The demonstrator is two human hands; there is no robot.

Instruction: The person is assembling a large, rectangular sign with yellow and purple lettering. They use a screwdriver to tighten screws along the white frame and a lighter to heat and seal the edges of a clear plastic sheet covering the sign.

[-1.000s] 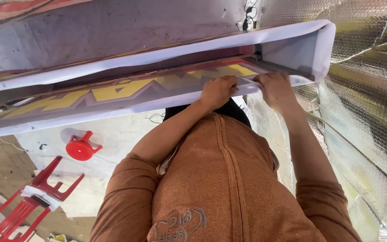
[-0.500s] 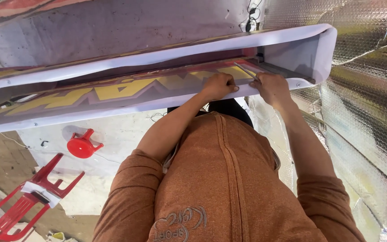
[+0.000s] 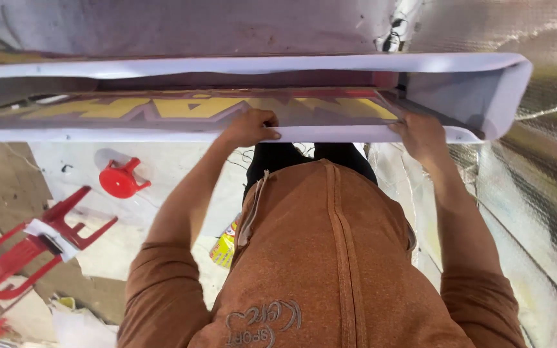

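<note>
Both hands have spread apart: my left hand (image 3: 251, 127) and right hand (image 3: 422, 134) each clamp the banner's (image 3: 182, 109) white edge, pulling it flatter.

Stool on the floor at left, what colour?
Red; the small round stool shows clearly in the head view.

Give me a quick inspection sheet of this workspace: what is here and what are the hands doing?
Surface: pale sheeting spread on the floor below.
Job's things: long white-edged printed banner with yellow shapes, folded over at its right end.
Clutter: red plastic stool upturned; red plastic chair on its side; small yellow packet.
Grips: left hand and right hand both rest on the banner's near edge; whether the fingers close around it cannot be told.
Cables: dark wires hang near the top.
Surroundings: silver foil lining on the right.
</note>
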